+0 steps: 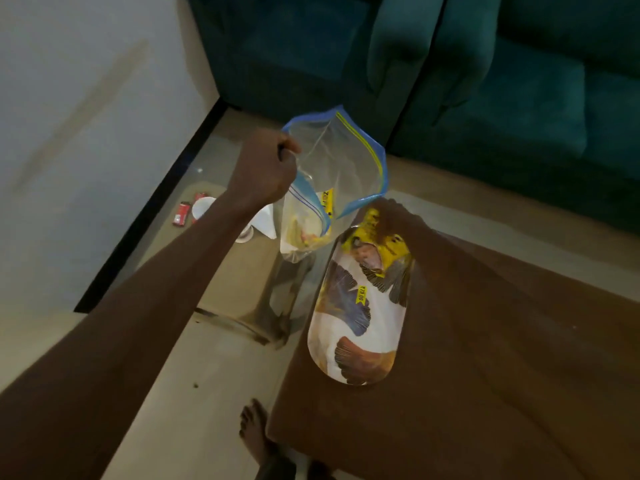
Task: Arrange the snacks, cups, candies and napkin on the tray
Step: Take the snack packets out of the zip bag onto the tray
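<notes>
Pinching the rim of a clear zip bag (337, 174) with the left hand (265, 168), holding it open above the glass table (221, 271). Reaching with the right hand (393, 220) onto a yellow snack packet (372, 237) lying at the tray's (356, 327) far end, grip impossible to make out in shadow. Blurring together inside the bag, pale snacks; partly hiding behind the forearm, white cups (204, 206), a napkin (265, 221) and red candies (182, 213).

Right hand (398, 220) blurred, fingers indistinct over yellow snack packet (372, 237) on tray (353, 341). Zip bag (332, 174) contents unclear; cup (204, 207) beside bag partly hidden behind forearm.
</notes>
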